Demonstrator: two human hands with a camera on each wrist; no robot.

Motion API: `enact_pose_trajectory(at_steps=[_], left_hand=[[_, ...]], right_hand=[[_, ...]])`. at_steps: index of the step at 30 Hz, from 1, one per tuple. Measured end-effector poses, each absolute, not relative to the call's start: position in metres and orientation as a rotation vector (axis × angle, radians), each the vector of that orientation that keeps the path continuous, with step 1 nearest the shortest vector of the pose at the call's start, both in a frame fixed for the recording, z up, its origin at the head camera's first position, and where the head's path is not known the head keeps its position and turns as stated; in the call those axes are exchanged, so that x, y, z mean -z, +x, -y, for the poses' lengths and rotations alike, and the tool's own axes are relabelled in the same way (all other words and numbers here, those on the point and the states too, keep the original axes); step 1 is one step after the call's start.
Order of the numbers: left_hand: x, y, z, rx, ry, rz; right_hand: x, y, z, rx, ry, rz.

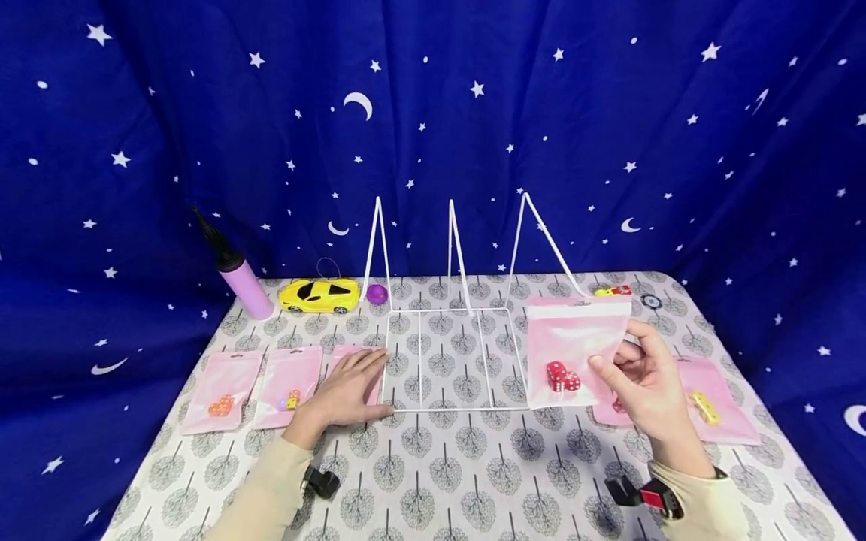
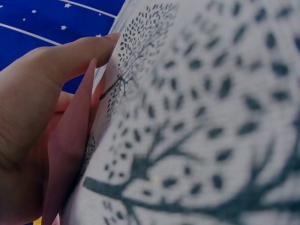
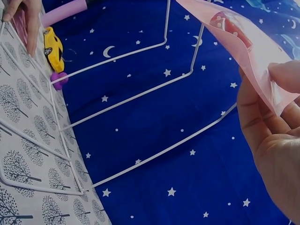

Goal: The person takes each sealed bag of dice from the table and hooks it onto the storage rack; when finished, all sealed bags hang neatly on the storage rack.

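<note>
**Two hands at work, one pouch lifted**

Right hand (image 1: 646, 379): pinching a pink pouch (image 1: 573, 347) by its right edge, thumb in front, fingers behind. Pouch held upright above the table (image 1: 473, 481), just right of the white wire rack (image 1: 449, 353); red dice (image 1: 560, 376) settled at the bottom, likely from the upright hold. Edge grip leaves the pouch face clear to view.

Left hand (image 1: 348, 387): flat, fingers straight, resting on another pink pouch (image 2: 70, 140) at the rack's left edge; apparently pinning it down.

Also on the table: two more pouches left, with orange dice (image 1: 220, 406) and mixed dice (image 1: 292, 399); further pouches right, under the raised hand, one with yellow dice (image 1: 706, 407). Behind: yellow toy car (image 1: 319, 294), purple ball (image 1: 376, 293), lilac pump (image 1: 245, 289). Star-print cloth (image 1: 609, 113) as backdrop.
</note>
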State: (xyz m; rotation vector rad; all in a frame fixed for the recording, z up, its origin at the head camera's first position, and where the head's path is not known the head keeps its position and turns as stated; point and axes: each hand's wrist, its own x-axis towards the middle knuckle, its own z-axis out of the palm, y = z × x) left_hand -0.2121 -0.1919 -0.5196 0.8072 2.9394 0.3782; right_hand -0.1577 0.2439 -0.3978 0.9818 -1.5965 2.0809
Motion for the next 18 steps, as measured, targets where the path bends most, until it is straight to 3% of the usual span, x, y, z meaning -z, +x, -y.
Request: enact_pose_trajectory(at_steps=[18], left_hand=[[0.519,-0.212,0.192,-0.368,0.796,-2.933]], right_hand=[[0.399,-0.171,-0.245,-2.062,0.917,1.605]])
